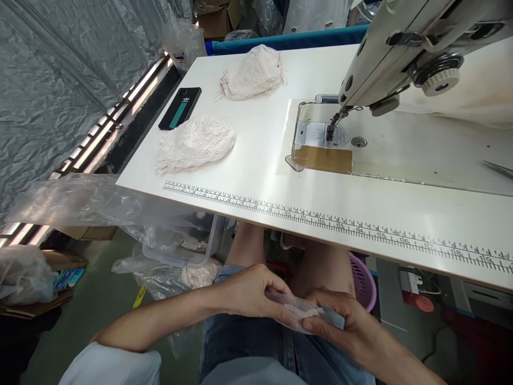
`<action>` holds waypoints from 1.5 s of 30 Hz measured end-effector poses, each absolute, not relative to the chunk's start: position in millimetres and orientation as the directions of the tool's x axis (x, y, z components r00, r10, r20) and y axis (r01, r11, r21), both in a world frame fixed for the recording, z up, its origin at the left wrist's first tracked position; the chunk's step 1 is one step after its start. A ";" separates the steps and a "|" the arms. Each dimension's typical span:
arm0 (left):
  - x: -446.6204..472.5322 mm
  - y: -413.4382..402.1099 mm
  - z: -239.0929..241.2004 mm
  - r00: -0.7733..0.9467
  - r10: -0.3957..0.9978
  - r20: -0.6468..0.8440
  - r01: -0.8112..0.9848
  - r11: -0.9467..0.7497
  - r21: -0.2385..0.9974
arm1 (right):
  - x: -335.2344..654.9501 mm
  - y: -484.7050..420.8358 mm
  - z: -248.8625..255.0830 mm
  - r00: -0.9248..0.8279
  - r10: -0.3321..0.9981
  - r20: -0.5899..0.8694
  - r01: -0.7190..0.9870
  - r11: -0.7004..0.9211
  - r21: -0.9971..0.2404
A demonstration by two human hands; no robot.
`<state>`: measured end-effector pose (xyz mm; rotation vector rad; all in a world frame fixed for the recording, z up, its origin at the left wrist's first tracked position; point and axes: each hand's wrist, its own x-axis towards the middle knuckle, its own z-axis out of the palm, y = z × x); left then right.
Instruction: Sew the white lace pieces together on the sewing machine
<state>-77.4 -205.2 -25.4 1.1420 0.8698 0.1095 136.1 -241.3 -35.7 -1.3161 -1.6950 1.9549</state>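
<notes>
The left hand (260,297) and right hand (340,318) are close together, each pinching one end of a pale lace strip (302,310) over the lap (234,334), on the near side of the ruler (280,211) printed along the worktop (256,155). The strip lies between the hands — its long axis crosswise, roughly in line with the ruler — and neither hand is clearly nearer, since both grip it. Whether its sheer part is cloth or plastic, I cannot tell. Beyond the ruler's left part sits a lace heap (196,144), a phone (180,108) just behind it. Farther past the ruler's left half lies a white bundle (252,75) with loose threads. Beyond the ruler's middle stands the sewing machine (385,59).
</notes>
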 end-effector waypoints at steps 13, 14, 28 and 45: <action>-76.6 -207.0 -27.0 0.610 0.483 -0.628 0.339 0.558 0.758 | 142.5 -239.7 -40.1 -0.563 0.696 -0.446 0.329 -0.307 -0.893; -76.5 -207.0 -26.5 0.605 0.493 -0.626 0.352 0.539 0.765 | 142.3 -240.0 -39.8 -0.552 0.707 -0.442 0.340 -0.293 -0.894; -72.3 -211.8 -15.3 0.565 0.609 -0.558 0.427 0.363 0.828 | 146.3 -246.3 -39.6 -0.497 0.777 -0.386 0.405 -0.185 -0.895; -72.3 -210.8 -20.5 0.602 0.505 -0.618 0.451 0.424 0.786 | 139.2 -250.8 -39.4 -0.550 0.716 -0.430 0.504 -0.126 -0.855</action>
